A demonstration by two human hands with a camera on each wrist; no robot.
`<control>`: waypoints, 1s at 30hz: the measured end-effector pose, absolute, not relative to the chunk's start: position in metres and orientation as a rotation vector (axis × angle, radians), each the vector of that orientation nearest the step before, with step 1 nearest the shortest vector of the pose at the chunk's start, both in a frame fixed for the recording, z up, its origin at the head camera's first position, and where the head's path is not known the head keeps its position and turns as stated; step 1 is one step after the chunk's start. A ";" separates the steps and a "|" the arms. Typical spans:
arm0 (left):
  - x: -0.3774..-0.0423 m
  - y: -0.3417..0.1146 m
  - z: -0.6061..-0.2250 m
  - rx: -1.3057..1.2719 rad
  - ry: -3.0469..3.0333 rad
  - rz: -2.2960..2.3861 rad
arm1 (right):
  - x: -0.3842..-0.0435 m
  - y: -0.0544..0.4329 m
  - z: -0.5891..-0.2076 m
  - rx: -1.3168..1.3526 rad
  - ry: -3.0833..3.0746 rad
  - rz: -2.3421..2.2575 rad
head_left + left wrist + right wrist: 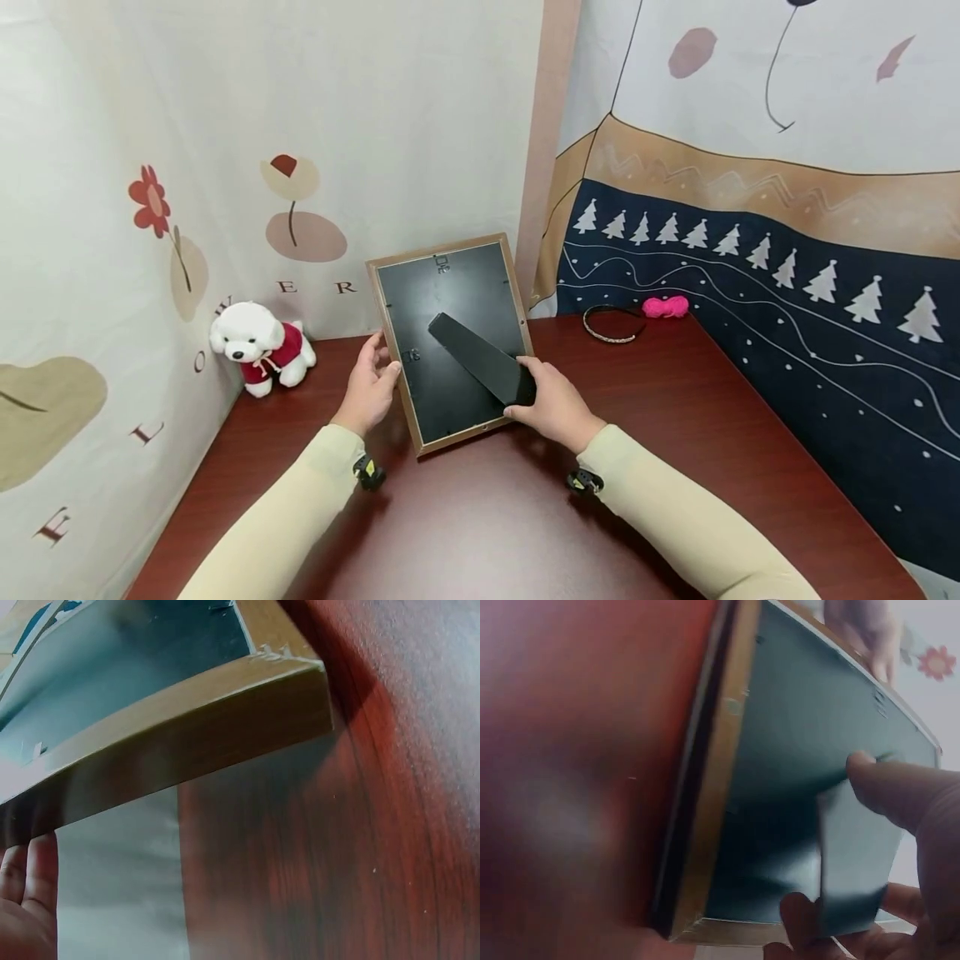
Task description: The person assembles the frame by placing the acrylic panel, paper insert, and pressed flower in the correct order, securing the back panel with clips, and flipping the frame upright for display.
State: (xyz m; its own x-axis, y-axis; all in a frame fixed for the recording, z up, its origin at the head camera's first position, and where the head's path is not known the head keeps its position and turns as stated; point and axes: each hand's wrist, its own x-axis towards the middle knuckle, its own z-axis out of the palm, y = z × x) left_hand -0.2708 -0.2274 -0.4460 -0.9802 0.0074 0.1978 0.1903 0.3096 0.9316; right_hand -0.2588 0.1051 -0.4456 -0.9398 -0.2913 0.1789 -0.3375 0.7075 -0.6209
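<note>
A wooden picture frame is tilted up over the table, its black back towards me. A black easel leg slants out across that back. My left hand grips the frame's left edge, thumb on the near side and fingers behind. With my right hand I pinch the wide end of the leg near the frame's lower right. The right wrist view shows thumb and fingers on either side of the leg. In the left wrist view, a corner of the wooden border stands over the red-brown tabletop.
A white plush dog in a red top sits at the table's back left. At the back right lie a headband and a bright pink bow-shaped item. Printed cloth walls bound the table behind and at the sides.
</note>
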 end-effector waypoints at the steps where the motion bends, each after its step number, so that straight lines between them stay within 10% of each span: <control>1: -0.269 -0.226 -0.446 -0.178 -2.408 -1.742 | -0.257 0.105 -0.447 0.517 -2.837 1.051; 30: -0.246 -0.203 -0.446 -0.170 -2.227 -1.486 | -0.256 0.127 -0.449 0.437 -2.634 1.267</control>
